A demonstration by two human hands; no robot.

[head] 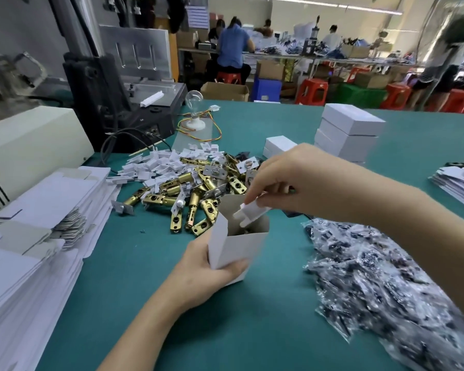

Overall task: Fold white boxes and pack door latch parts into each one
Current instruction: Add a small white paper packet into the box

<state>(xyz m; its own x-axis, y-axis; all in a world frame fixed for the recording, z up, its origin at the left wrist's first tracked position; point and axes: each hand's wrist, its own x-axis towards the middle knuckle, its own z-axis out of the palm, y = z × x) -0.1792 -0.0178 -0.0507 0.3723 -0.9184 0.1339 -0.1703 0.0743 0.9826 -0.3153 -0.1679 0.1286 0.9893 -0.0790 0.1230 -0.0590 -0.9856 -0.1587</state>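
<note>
Teal cloth covers the table [252, 330]. Flat white carton blanks [38, 236] are stacked at its left edge, clear bags of dark parts [386, 277] are heaped at right, and brass latches [193, 194] lie piled in the middle beyond the hands. Folded white boxes [348, 129] stand stacked farther back. The left hand [206, 274] grips an open white box [239, 245] upright. The right hand [289, 178] pinches a white plastic piece [249, 212] at the box's mouth.

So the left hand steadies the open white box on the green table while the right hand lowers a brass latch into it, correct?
Not quite. In the head view the right hand lowers a white plastic piece, not a brass latch. The left hand does steady the open white box on the green table.
</note>
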